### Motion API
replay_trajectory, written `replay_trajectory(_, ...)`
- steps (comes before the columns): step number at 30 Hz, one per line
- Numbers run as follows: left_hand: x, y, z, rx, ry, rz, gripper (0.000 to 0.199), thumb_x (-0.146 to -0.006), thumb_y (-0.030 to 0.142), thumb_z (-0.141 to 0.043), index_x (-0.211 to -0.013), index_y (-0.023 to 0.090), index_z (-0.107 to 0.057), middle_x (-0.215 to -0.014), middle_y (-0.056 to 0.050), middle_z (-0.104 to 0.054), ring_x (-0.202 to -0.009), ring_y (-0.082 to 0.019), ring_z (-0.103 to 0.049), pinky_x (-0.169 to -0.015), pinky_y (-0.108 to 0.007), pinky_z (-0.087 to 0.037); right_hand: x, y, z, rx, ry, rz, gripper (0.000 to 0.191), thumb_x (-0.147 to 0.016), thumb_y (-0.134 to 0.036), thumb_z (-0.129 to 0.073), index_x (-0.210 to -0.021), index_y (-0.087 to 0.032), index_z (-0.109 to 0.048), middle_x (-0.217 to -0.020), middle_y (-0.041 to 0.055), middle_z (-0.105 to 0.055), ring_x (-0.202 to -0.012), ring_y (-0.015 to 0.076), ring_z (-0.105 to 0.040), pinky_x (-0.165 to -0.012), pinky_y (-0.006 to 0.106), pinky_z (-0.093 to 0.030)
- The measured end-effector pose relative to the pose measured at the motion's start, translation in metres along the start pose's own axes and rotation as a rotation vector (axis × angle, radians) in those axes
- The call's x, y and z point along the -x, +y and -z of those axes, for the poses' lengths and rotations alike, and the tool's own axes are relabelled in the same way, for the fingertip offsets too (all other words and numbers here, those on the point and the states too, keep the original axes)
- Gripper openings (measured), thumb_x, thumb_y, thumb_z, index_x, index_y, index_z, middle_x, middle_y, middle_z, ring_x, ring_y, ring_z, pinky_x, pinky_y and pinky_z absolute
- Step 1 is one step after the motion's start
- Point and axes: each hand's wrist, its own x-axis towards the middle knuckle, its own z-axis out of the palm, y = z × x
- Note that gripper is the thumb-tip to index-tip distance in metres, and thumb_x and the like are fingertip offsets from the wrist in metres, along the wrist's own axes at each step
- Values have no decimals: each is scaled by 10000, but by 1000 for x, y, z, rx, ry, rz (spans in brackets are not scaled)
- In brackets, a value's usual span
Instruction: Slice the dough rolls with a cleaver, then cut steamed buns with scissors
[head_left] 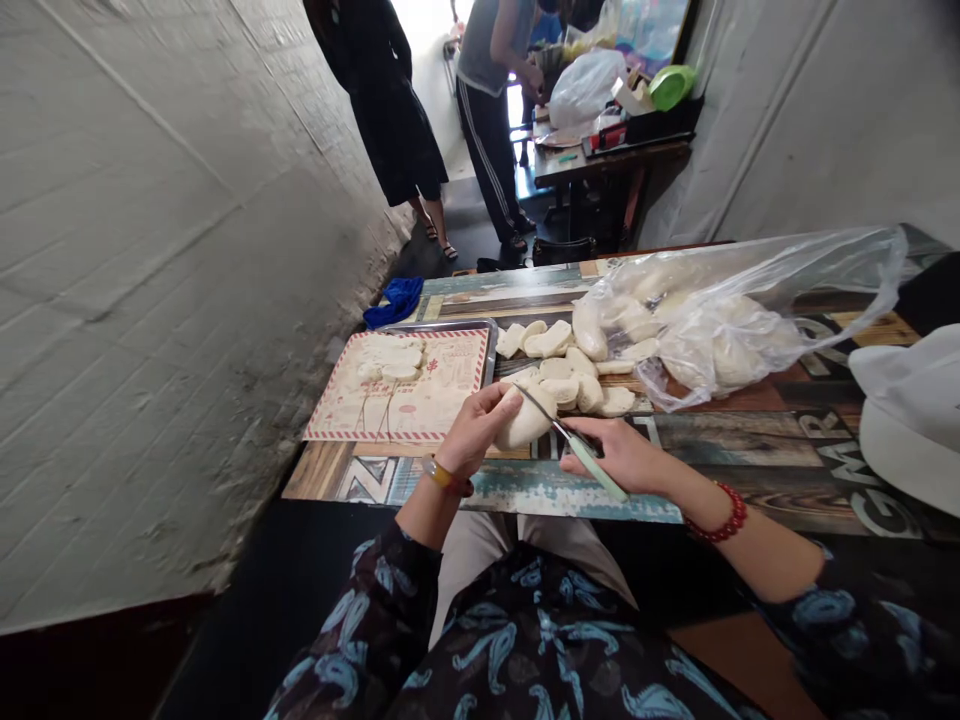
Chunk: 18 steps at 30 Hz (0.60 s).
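Observation:
My left hand (476,430) grips a pale lump of raw dough (529,420) just above the table's front edge. In my right hand (615,455) is a pair of green-handled scissors (589,462), its blades reaching to the top of that lump. Several cut dough pieces (562,378) lie on the table beyond my hands. To the left, a metal tray (450,345) lined with printed paper holds a few more pieces. A clear plastic bag (750,310) filled with dough lies at the right.
The wooden-patterned table (727,440) runs along a white brick wall (150,300) on the left. A blue cloth (394,302) lies at its far corner, and a white cloth-like object (911,420) at the right. Two people (487,120) stand beyond it, near a cluttered table (607,160).

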Motion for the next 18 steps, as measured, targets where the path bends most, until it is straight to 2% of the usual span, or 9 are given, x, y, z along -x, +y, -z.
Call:
replay_trajectory(3, -5, -3, 1, 2, 3, 2, 421, -712, 545, -770, -798, 146, -666, -742, 2, -611, -652, -96, -499, -588, -201, -374, 1, 5, -2, -57, 7, 43, 395, -846, -490, -647, -1063, -175, -743, -1000, 52, -764, -902, 245, -674, -834, 344, -526)
replay_trajectory(8, -15, -9, 0, 7, -17, 9, 415, -700, 528, -785, -770, 139, -662, -730, 5, -608, -648, -88, -504, -590, -193, -386, 2, 15, -5, -118, 30, 67, 370, -868, -509, -618, -982, -181, -747, -945, 48, -752, -898, 245, -670, -804, 322, -522)
replay_trajectory(11, -20, -13, -1, 11, -39, 35, 426, -689, 532, -795, -784, 136, -668, -729, 4, -614, -640, -90, -519, -590, -199, -400, 3, 20, -9, -191, 35, -26, 388, -850, -532, -630, -947, -174, -744, -789, 37, -708, -689, 193, -640, -634, 290, -517)
replay_trajectory(14, -21, -17, 1, 27, -49, 66, 429, -674, 522, -811, -806, 136, -674, -730, 4, -625, -638, -93, -540, -594, -202, -416, 4, 25, -15, -350, -14, -180, 461, -817, -555, -656, -1045, -160, -723, -598, -23, -579, -454, 122, -505, -450, 250, -432)
replay_trajectory(16, -20, -20, 3, 73, -12, 76, 424, -684, 516, -809, -843, 145, -680, -746, -3, -644, -643, -99, -559, -595, -205, -434, 6, 27, -16, -440, -40, -251, 522, -800, -565, -667, -1121, -156, -702, -568, -44, -536, -412, 107, -465, -413, 242, -408)
replay_trajectory(18, -16, -22, 7, 152, 33, 70, 432, -709, 523, -791, -917, 157, -694, -820, -28, -685, -695, -121, -601, -630, -221, -473, 9, 26, -14, -446, -34, -259, 567, -796, -563, -666, -1185, -151, -684, -611, -29, -576, -436, 113, -491, -428, 248, -428)
